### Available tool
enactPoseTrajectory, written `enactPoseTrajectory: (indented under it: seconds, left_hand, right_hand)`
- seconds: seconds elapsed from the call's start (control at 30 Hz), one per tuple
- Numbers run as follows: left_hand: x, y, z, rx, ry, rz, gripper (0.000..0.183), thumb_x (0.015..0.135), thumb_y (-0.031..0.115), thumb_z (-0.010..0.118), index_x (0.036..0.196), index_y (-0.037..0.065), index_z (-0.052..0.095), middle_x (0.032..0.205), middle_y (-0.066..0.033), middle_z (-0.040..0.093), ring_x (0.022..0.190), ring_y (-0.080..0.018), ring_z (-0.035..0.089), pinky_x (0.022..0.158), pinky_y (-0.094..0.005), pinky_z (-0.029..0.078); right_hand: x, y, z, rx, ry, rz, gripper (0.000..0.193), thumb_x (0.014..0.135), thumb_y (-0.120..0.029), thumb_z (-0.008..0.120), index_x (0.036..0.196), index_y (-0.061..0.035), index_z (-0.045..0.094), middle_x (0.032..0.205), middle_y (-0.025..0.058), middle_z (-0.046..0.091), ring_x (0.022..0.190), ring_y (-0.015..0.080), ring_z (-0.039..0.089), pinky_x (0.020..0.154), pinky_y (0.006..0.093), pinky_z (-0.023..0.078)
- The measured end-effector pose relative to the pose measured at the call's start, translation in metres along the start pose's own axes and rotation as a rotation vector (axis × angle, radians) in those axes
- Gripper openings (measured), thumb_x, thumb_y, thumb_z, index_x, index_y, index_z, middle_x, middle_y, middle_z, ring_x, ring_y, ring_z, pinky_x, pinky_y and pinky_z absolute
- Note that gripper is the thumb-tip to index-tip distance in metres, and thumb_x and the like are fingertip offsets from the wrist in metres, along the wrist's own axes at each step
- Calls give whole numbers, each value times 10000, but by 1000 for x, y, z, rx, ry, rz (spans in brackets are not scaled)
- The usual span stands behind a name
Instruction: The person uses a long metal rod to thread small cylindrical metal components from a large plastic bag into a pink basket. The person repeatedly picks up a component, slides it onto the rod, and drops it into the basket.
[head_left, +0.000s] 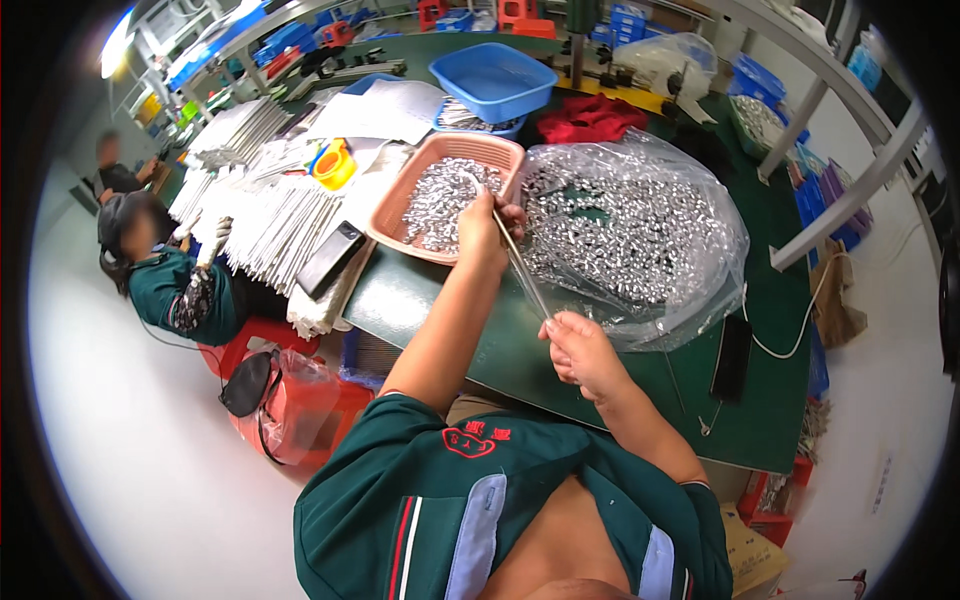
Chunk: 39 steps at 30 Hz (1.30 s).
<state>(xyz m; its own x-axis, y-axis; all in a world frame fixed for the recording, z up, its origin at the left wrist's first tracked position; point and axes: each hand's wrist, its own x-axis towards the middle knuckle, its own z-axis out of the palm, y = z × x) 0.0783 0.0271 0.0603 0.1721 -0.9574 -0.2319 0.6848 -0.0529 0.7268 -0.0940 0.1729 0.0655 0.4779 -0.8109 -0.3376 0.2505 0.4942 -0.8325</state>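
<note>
A thin metal rod [524, 268] slants between my hands over the near part of the green table. My left hand [482, 232] is closed around its upper end, above the right side of a pink plastic basket [388, 212] of small shiny metal parts [438, 205]. My right hand [583, 352] grips the lower end with fingers curled, close to the table's front edge. Just right of the rod lies a large clear plastic bag [715, 215], spread open and full of similar small metal pieces [640, 230]. My left fingers partly hide the rod's far tip.
A blue tub [492, 78] and red cloth [590, 118] lie behind the basket. Bundled rods [275, 235] and a black phone [331, 260] are at left, beside a gloved co-worker [165, 275]. Another black phone-like object [732, 358] and a white cable [800, 335] lie right.
</note>
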Motion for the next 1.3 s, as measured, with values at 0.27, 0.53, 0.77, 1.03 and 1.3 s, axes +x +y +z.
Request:
enactPoseTrajectory:
  seconds: [0.27, 0.53, 0.77, 1.03, 1.3]
  left_hand:
    - [76, 49, -40, -120, 160, -201, 589, 947, 585, 261, 885, 35, 465, 692, -106, 571, 609, -234, 523, 517, -331, 417]
    - [33, -18, 29, 436, -318, -20, 232, 956, 282, 491, 892, 70, 560, 729, -50, 625, 675, -159, 599, 599, -271, 458]
    - [45, -94, 59, 1407, -696, 650, 382, 757, 207, 709, 1099, 70, 611, 1038, -138, 618, 960, -268, 591, 834, -348, 468]
    - [61, -143, 87, 1836, -789, 875, 705, 720, 483, 704, 1322, 210, 458, 1356, -190, 398, 1206, -380, 401, 981, -496, 336]
    - [76, -164, 102, 1813, -870, 1020, 398, 819, 443, 618, 1159, 238, 590, 1056, -125, 535, 1018, -324, 511, 844, -431, 431]
  right_hand:
    - [-49, 10, -18, 13, 46, 4, 181, 958, -189, 483, 879, -33, 530, 585, -76, 342, 479, 3, 270, 415, 174, 214]
    - [-78, 49, -73, -117, 375, -121, 168, 943, -173, 521, 859, -35, 566, 604, -67, 387, 506, 9, 321, 436, 184, 259]
    - [-88, 67, -91, -113, 529, -204, 167, 932, -166, 541, 858, -21, 575, 609, -60, 424, 518, 6, 353, 447, 183, 273]
    - [-92, 72, -97, -158, 524, -256, 154, 925, -150, 550, 864, -12, 579, 610, -55, 446, 544, 14, 371, 493, 193, 312]
    - [-89, 73, -101, -133, 545, -251, 150, 920, -141, 561, 852, -7, 572, 595, -56, 437, 550, 12, 364, 498, 197, 308]
